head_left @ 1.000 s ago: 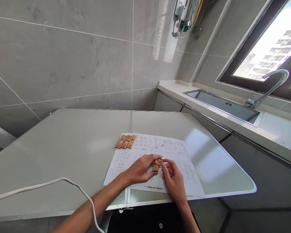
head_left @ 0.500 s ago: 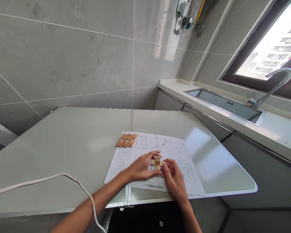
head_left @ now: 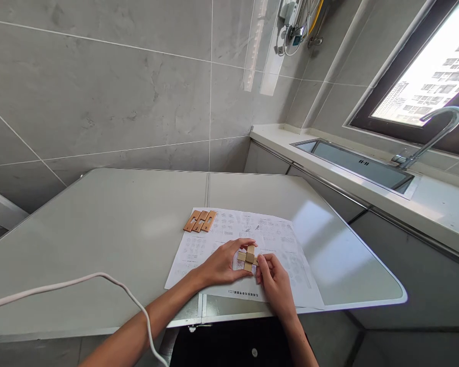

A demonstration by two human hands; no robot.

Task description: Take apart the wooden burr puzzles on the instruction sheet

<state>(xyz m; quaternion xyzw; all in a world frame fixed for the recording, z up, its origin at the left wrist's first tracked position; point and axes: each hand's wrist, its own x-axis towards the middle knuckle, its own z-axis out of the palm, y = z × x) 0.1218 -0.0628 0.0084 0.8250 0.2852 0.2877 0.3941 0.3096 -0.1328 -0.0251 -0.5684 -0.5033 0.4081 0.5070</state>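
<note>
Head view: the left hand [head_left: 222,265] and the right hand [head_left: 273,278] both pinch a small wooden cross [head_left: 248,257] of interlocked pieces, just above the printed sheet [head_left: 286,244] on the table [head_left: 99,229]. Three slotted pieces [head_left: 199,221] lie at the sheet's far left corner. The pieces seem mid-fitting, which calls for a steady grip from both sides.

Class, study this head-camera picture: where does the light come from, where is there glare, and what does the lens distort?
Head view: daylight comes from the window, blown out white; a pale glare patch sits on the table right of the paper; the wide lens bows the table edge.
</note>
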